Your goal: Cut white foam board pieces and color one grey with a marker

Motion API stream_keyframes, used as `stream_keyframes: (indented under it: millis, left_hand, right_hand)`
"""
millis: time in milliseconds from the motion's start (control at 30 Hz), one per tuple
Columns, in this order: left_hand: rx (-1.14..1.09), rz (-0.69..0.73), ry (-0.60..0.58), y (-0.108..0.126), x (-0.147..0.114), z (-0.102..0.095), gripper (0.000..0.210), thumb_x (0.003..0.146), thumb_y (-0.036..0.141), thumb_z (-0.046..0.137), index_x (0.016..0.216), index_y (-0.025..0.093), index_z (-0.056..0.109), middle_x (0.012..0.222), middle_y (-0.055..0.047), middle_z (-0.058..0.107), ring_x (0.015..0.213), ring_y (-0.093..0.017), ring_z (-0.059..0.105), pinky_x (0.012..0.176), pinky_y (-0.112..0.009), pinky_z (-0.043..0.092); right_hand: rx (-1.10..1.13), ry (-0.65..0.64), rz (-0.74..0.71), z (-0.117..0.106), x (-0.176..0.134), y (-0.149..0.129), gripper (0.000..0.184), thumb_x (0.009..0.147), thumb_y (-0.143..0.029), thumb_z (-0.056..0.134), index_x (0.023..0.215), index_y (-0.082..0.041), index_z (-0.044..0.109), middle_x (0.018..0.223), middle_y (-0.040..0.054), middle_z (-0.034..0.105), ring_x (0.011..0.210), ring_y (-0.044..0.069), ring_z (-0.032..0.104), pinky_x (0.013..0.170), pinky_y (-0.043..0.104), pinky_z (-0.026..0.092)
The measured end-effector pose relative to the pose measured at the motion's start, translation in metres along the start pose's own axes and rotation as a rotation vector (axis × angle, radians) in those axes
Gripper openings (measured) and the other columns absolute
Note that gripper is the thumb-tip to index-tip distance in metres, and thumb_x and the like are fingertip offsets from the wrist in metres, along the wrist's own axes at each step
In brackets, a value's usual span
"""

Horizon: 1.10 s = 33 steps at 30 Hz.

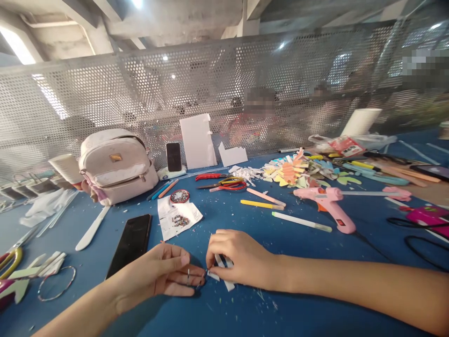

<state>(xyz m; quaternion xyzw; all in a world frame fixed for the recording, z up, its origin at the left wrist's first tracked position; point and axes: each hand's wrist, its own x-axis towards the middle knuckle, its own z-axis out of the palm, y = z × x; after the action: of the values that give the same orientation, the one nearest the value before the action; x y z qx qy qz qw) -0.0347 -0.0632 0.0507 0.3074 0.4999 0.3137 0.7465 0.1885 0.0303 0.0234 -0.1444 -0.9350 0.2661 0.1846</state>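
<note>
My left hand [171, 269] lies palm up with its fingers stretched out, and a thin ring-like band shows on one finger. Its fingertips almost meet those of my right hand [242, 260], whose thumb and forefinger are pinched together. Something tiny and dark shows at the point where the hands meet, too small to name. White paper scraps [229, 283] lie under and beside my right fingers. Beyond my left hand is a white paper sheet [168, 227] with a heap of small multicoloured beads [180, 220] and a round red-rimmed container [179, 196].
A black phone [129, 243] lies beside my left forearm. A pink glue gun [328, 203] with its cord is at right, near several markers [301, 221]. Farther back are red-handled scissors [233, 184], cut paper pieces [287, 171], a backpack [115, 164] and a perforated metal screen [210, 79].
</note>
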Motion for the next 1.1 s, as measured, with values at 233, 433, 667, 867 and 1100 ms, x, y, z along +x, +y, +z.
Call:
stream_keyframes:
  millis: [233, 433, 667, 867, 1100]
  left_hand:
    - [-0.11, 0.02, 0.042, -0.008, 0.004, 0.012, 0.032, 0.079, 0.036, 0.086, 0.088, 0.011, 0.069, 0.112, -0.022, 0.076, 0.106, -0.029, 0.074, 0.088, -0.034, 0.059]
    - [-0.154, 0.027, 0.09, -0.009, 0.004, 0.027, 0.029, 0.077, 0.034, 0.087, 0.084, 0.011, 0.07, 0.111, -0.021, 0.076, 0.105, -0.029, 0.074, 0.087, -0.033, 0.061]
    - [-0.106, 0.024, 0.103, -0.01, 0.002, 0.041, 0.028, 0.083, 0.034, 0.082, 0.09, 0.01, 0.072, 0.116, -0.021, 0.074, 0.112, -0.029, 0.071, 0.092, -0.034, 0.058]
    - [-0.06, 0.071, 0.114, -0.013, 0.003, 0.045, 0.032, 0.083, 0.037, 0.082, 0.095, 0.009, 0.07, 0.122, -0.02, 0.072, 0.118, -0.031, 0.068, 0.095, -0.035, 0.057]
    - [-0.084, 0.064, 0.118, -0.017, -0.004, 0.046, 0.034, 0.078, 0.037, 0.086, 0.089, 0.01, 0.069, 0.119, -0.021, 0.073, 0.113, -0.03, 0.071, 0.094, -0.036, 0.058]
  right_hand:
    - [0.037, 0.04, 0.009, 0.001, -0.009, 0.004, 0.01, 0.078, -0.012, 0.079, 0.08, -0.017, 0.07, 0.081, -0.0014, 0.069, 0.077, 0.014, 0.062, 0.07, 0.023, 0.042]
    - [0.069, 0.057, 0.003, 0.001, -0.016, 0.01, 0.009, 0.078, -0.013, 0.078, 0.081, -0.017, 0.071, 0.079, -0.0017, 0.068, 0.075, 0.014, 0.061, 0.068, 0.023, 0.041]
    - [0.089, 0.034, -0.015, -0.005, -0.025, 0.01, 0.011, 0.078, -0.01, 0.078, 0.081, -0.018, 0.071, 0.075, -0.0031, 0.063, 0.071, 0.013, 0.057, 0.069, 0.022, 0.042]
    - [0.094, -0.002, 0.004, -0.011, -0.03, 0.007, 0.012, 0.078, -0.007, 0.073, 0.08, -0.018, 0.069, 0.078, -0.0018, 0.063, 0.075, 0.014, 0.059, 0.067, 0.021, 0.043]
    - [0.097, -0.026, 0.03, -0.011, -0.029, 0.006, 0.009, 0.079, -0.01, 0.074, 0.078, -0.018, 0.07, 0.078, -0.0012, 0.063, 0.075, 0.014, 0.059, 0.066, 0.021, 0.043]
